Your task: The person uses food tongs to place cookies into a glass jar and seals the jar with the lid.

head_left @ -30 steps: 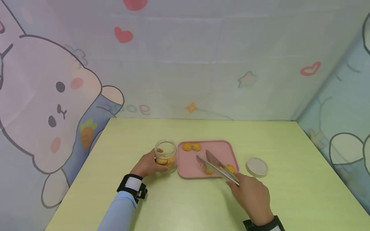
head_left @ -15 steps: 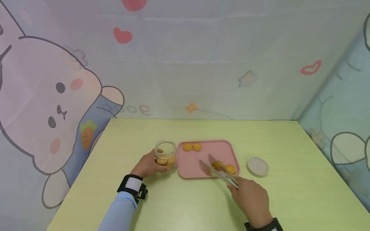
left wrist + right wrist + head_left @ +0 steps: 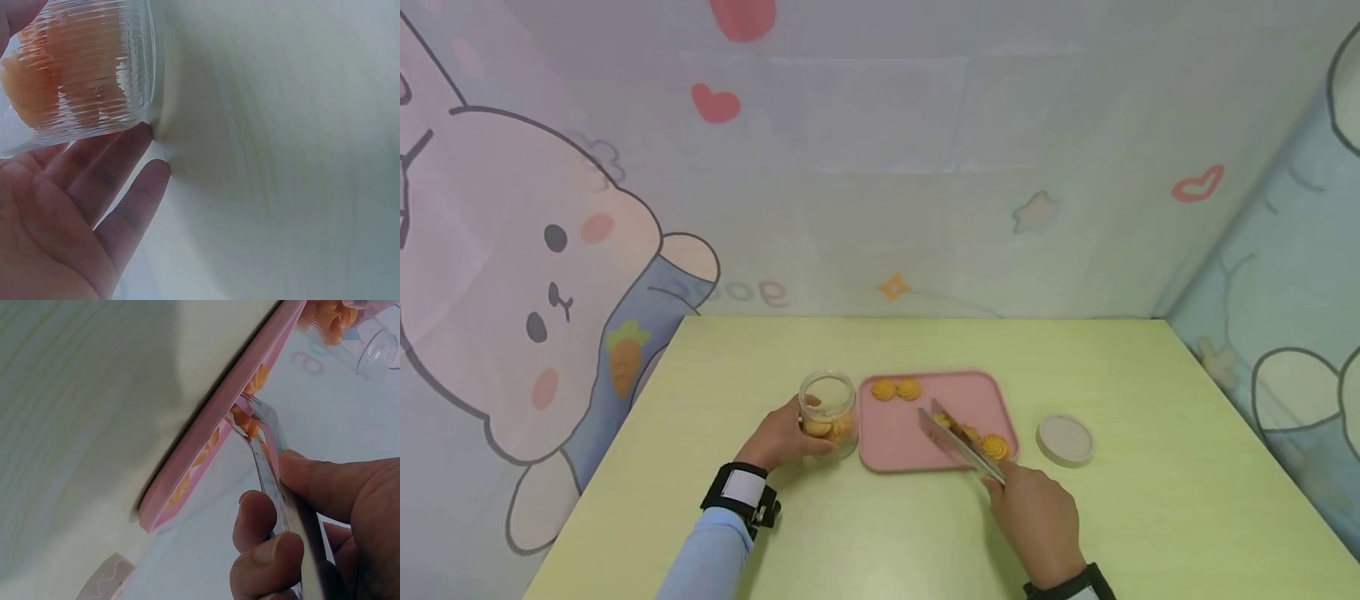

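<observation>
Your right hand point(image 3: 1037, 521) grips tongs point(image 3: 970, 454) across the near edge of the tray point(image 3: 887, 437); its wrist view clearly shows a cookie point(image 3: 242, 422) between the tips. Your left hand point(image 3: 782, 437) curls round the jar point(image 3: 842, 410) beside the tray's left edge, little finger point(image 3: 140, 206) free in its wrist view. Wall lettering point(image 3: 772, 293) looks unreadably faint.

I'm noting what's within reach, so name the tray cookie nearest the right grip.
The cookie in the tray's near right corner: the other cookies on it all lie farther left, away from the right grip.
</observation>
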Available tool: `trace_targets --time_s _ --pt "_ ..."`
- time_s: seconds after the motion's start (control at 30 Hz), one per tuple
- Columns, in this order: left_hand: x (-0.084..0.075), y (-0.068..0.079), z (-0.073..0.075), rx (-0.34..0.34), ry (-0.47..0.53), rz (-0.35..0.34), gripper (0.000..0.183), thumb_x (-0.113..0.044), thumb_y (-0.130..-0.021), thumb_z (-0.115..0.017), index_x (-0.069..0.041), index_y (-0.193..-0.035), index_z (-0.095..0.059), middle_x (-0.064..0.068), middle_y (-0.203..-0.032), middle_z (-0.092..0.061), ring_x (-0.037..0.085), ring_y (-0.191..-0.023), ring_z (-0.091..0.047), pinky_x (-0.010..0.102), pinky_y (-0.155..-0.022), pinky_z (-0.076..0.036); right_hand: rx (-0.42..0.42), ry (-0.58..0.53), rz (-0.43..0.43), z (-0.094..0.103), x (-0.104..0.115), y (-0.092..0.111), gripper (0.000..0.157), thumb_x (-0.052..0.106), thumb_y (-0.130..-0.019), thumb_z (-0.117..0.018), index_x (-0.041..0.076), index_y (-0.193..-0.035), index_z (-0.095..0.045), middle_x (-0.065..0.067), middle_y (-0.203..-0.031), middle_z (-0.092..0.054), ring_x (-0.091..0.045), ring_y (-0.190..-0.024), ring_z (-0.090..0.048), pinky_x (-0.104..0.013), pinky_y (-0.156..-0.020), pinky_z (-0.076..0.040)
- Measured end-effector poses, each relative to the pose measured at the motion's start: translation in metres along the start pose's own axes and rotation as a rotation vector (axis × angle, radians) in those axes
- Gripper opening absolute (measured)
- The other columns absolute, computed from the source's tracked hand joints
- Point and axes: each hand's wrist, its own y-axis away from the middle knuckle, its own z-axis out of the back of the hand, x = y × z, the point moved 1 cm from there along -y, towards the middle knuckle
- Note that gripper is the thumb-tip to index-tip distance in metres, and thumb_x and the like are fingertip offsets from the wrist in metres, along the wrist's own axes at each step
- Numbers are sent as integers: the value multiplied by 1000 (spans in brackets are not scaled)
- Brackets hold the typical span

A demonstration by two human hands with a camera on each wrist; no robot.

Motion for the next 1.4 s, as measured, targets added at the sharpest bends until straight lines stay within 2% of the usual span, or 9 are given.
trace_targets --time_s 0.37,0.6,0.9,1.03,1.27,1.4 --pt "-1 2 0 5 0 8 79 -29 -71 -92 -9 -137 -53 13 -122 -69 23 -101 -64 37 -82 -51 -29 16 -16 -3 -6 -4 17 25 -89 -77 8 -92 -73 -3 -56 -54 -17 -47 -46 -34 -41 -31" --pt "-2 1 1 6 5 -3 78 -28 -72 -92 -8 -136 -52 14 -123 -69 24 -103 -64 39 -83 -52 -32 2 -20 0 -6 -6 16 25 -90 -77 9 -94 -75 -3 -57 -55 -17 -48 -46 -33 -41 -30" --pt "-4 2 3 10 0 0 78 -28 -72 -92 -7 -136 -52 14 -122 -69 24 -102 -64 37 -82 -51 -93 -13 6 12 0 -10 16 25 -89 -78 10 -88 -73 1 -55 -50 -15 -48 -42 -31 -41 -28" --pt "-3 2 2 10 -1 4 78 -28 -72 -92 -8 -136 -52 14 -122 -68 24 -102 -64 38 -83 -51 -127 -24 35 20 7 -13 15 24 -90 -77 9 -94 -75 1 -55 -48 -15 -47 -41 -30 -41 -27" --pt "-1 1 2 8 -6 4 79 -29 -71 -92 -8 -135 -53 14 -121 -68 24 -100 -63 38 -83 -51 -152 -56 96 36 29 -24 16 24 -91 -77 9 -88 -71 4 -53 -45 -13 -45 -38 -28 -41 -25" --pt "-2 1 2 6 -9 2 78 -29 -70 -92 -7 -134 -53 14 -121 -68 24 -100 -63 39 -83 -51 -175 -75 132 47 47 -29 15 25 -90 -77 12 -86 -71 4 -54 -48 -13 -44 -38 -28 -40 -24"
